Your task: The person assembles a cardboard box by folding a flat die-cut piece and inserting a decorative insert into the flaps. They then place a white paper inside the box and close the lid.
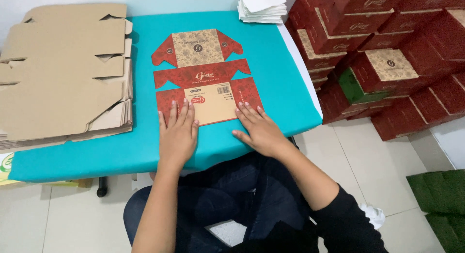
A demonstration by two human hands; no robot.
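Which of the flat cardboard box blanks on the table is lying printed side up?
The single red and tan blank under both hands, mid-table on the teal cover. The stacked blanks at the left show only plain brown cardboard.

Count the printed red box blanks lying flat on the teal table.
1. The red printed blank lies mid-table, its near edge under the left hand and right hand. The stack of brown blanks at the left edge shows plain backs; more could be hidden there.
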